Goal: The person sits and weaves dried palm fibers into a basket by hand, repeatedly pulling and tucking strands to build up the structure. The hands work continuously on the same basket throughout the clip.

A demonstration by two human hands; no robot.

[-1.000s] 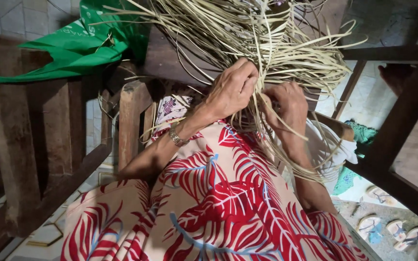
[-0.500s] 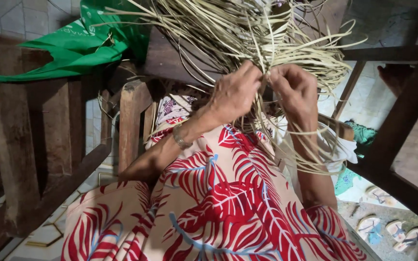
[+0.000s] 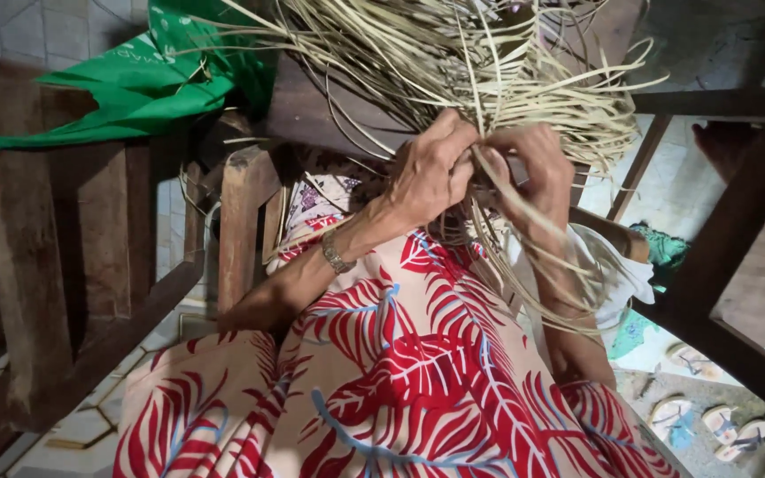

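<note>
A thick bundle of pale straw-coloured fibre strips (image 3: 453, 62) fans out from the top of the view and hangs down over my lap. My left hand (image 3: 431, 173) grips a bunch of these strips, a metal bracelet (image 3: 336, 257) on its wrist. My right hand (image 3: 529, 168) is close beside it, fingers pinched on several strips that trail down past my forearm. Both hands almost touch above my red, white and blue leaf-patterned dress (image 3: 400, 381).
A green plastic bag (image 3: 135, 88) lies on a dark wooden frame (image 3: 28, 248) at the left. Dark wooden rails (image 3: 728, 265) cross at the right. Sandals (image 3: 710, 420) lie on the floor at the lower right. Pale tiles show at the lower left.
My right hand has risen from low in the strips up beside my left hand, and both now pinch the fibres together higher in the bundle.
</note>
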